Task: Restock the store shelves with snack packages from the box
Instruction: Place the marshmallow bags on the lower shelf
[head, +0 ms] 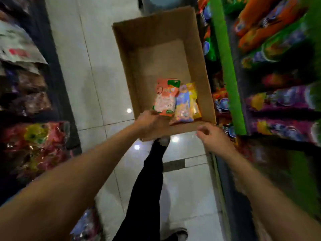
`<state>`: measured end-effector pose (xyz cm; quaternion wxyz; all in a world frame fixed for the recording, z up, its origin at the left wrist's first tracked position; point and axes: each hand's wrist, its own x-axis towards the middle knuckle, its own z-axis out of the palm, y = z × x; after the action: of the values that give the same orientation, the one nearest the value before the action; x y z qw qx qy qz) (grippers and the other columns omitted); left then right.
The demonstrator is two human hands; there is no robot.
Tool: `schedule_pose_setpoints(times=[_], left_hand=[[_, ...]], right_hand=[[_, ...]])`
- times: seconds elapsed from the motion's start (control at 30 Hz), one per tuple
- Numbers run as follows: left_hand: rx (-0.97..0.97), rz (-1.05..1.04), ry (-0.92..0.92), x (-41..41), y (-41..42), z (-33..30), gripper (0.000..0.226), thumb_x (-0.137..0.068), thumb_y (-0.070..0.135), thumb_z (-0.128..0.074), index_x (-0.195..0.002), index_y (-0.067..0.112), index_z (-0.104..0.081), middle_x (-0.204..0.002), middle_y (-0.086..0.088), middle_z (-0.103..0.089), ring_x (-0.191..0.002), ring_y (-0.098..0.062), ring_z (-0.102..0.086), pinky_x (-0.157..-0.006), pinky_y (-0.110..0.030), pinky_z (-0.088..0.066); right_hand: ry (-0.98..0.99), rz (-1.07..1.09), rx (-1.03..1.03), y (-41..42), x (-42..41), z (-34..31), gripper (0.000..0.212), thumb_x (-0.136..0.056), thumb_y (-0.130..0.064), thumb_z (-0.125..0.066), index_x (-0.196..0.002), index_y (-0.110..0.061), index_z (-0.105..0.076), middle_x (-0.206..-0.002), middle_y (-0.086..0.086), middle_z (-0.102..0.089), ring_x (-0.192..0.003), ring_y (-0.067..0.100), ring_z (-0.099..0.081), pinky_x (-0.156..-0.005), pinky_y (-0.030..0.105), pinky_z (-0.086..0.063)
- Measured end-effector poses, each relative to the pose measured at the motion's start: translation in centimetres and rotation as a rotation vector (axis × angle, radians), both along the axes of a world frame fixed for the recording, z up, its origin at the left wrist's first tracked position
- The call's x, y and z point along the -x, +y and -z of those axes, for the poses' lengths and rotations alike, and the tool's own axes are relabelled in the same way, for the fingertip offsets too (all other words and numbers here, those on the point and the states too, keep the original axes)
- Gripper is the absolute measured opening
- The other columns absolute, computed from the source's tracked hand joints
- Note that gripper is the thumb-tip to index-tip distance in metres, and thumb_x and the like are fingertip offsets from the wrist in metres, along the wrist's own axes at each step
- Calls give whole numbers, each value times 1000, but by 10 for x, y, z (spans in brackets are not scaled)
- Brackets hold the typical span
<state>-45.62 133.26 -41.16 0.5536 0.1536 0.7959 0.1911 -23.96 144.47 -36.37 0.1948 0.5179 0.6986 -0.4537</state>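
**Both hands at the box, three packs sitting inside**

Left hand (149,122) is gripping the near-left corner of the cardboard box (199,66). Right hand (212,136), around 4 o'clock from the packs, is hovering loosely curled, holding nothing. Orange pack (165,98), blue pack (183,106) and yellow pack (194,100) are lying together at the box's near end. Green-edged shelves (224,58) are running along at 3 o'clock.

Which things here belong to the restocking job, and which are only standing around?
Belong to the job:
cardboard box
orange-pink snack pack, at the left hand
blue-yellow snack pack
yellow snack pack
right hand, near the box's edge
green shelf on the right

Only around:
dark shelf with bags on the left
tiled floor
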Motion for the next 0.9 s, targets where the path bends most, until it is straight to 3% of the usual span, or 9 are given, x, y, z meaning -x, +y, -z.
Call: schedule_pose_setpoints(times=[0.13,0.27,0.33,0.43,0.6,0.67,0.73,0.8,0.9], left_hand=[[85,55,26,40,43,136,25,-96,22,-57,-106,5,-74,-111,-20,-72,-97,-30,-68,-77,-37,-55],[170,79,51,56,69,252,26,-97,19,-58,-114,3,-70,-116,-18,-70,-96,-30,-65,-71,-29,-45],[185,87,47,55,75,299,32,-97,21,-60,-124,3,-65,-126,-16,-66,-109,-31,-64,-78,-29,-47],[180,12,55,50,78,351,50,-95,29,-67,-136,4,-55,-138,-14,-59,-122,-31,-60,-97,-33,-49],[128,-325,25,52,95,409,81,-88,49,-71,-148,7,-37,-151,-15,-43,-135,-35,-47,-112,-46,-41],[114,-482,-50,51,102,420,91,-82,54,-75,-149,9,-33,-151,-14,-43,-134,-36,-47,-111,-50,-42],[142,-574,-131,52,105,426,96,-76,55,-80,-146,10,-33,-145,-14,-49,-128,-37,-52,-106,-52,-46],[138,-582,-267,54,101,429,83,-76,43,-84,-140,11,-43,-131,-12,-62,-120,-36,-60,-93,-46,-56],[48,-412,-300,46,95,429,51,-79,23,-84,-122,14,-57,-122,-5,-67,-114,-30,-64,-93,-42,-55]], right_hand=[[-101,-46,44,47,32,134,20,-98,-17,-56,-107,-4,-68,-112,18,-69,-103,32,-62,-73,31,-39],[-180,59,85,80,49,253,34,-95,-16,-60,-126,-4,-62,-125,20,-65,-113,31,-60,-83,29,-41],[-229,88,79,90,54,302,49,-94,-19,-61,-139,-4,-51,-137,21,-57,-122,32,-56,-90,31,-41],[-252,108,42,97,54,360,56,-90,-23,-68,-139,-2,-49,-139,22,-55,-125,36,-54,-95,34,-43],[-162,338,-35,106,51,421,76,-82,-36,-78,-142,-7,-41,-143,14,-51,-130,32,-51,-108,44,-42],[-113,471,5,107,53,434,75,-76,-39,-84,-136,-11,-49,-135,8,-60,-120,27,-60,-102,42,-49],[-56,595,198,106,53,442,63,-70,-34,-89,-125,-14,-63,-118,4,-71,-103,23,-71,-88,40,-58],[28,638,398,104,51,446,55,-68,-25,-89,-117,-14,-69,-107,4,-76,-94,24,-75,-74,36,-62],[83,567,481,106,50,452,50,-73,-21,-86,-120,-13,-68,-113,4,-75,-104,25,-72,-91,43,-57]])
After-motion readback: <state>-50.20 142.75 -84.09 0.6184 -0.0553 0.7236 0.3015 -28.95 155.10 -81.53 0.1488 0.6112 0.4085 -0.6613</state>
